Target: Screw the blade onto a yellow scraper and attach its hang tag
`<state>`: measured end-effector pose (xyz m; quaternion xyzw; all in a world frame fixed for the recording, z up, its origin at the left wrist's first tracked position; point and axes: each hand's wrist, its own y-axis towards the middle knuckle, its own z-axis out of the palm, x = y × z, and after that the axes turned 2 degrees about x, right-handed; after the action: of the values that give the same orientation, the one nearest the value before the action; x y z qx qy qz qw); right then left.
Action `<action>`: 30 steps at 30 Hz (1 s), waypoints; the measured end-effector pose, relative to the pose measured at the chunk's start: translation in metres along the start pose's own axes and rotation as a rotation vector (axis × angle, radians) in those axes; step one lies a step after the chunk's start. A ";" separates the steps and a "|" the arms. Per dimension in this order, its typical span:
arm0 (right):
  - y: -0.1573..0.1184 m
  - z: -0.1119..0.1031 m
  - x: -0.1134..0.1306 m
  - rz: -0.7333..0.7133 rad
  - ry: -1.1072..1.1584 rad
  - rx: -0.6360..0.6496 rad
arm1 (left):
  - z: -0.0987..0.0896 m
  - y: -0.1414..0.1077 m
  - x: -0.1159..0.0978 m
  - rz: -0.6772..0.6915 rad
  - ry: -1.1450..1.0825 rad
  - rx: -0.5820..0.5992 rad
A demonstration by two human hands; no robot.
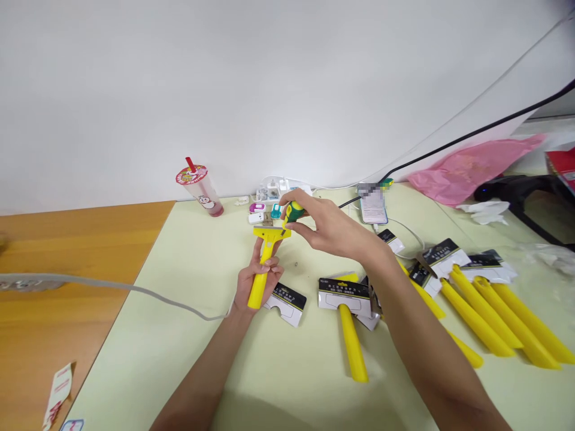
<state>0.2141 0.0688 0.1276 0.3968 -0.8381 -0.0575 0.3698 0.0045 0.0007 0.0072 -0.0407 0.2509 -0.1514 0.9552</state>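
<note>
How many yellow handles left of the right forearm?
2 clearly visible: held handle in the left hand, loose handle at a card's near edge. More may hide beneath cards or the right forearm.

On the counter (287, 374), a cup (204, 193) is standing left of my hands (326, 222); scrapers (477, 320) are lying right, a phone (374, 211) behind them.

Near the centre, the right hand (321, 218) covers part of the green screwdriver handle (294, 212). Right of it, mosaic blurs the upper screen of the phone (373, 209). At lower right, the right forearm (417, 311) hides one end of a yellow handle (466, 349). The frame's right edge cuts off a red object (562, 167).
</note>
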 end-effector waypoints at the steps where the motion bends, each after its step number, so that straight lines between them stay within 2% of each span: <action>1: 0.001 0.000 0.000 -0.014 -0.015 -0.017 | 0.000 0.000 0.000 -0.005 -0.004 0.005; 4: 0.003 0.002 0.000 -0.046 -0.087 -0.030 | 0.000 0.000 0.001 -0.023 -0.018 -0.006; 8: 0.003 0.002 -0.001 -0.012 -0.136 -0.002 | -0.001 0.001 0.001 -0.009 0.012 -0.019; 14: 0.000 -0.001 0.005 -0.008 -0.007 0.064 | -0.003 0.002 0.000 -0.002 -0.014 0.006; 21: 0.002 -0.004 0.008 -0.008 -0.034 0.013 | -0.004 0.001 0.001 -0.013 -0.017 0.057; 30: 0.000 -0.004 0.006 0.119 -0.123 0.067 | -0.007 0.003 0.001 0.014 0.011 0.025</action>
<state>0.2146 0.0653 0.1345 0.3541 -0.8829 -0.0315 0.3068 0.0032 0.0036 0.0004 -0.0260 0.2545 -0.1479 0.9553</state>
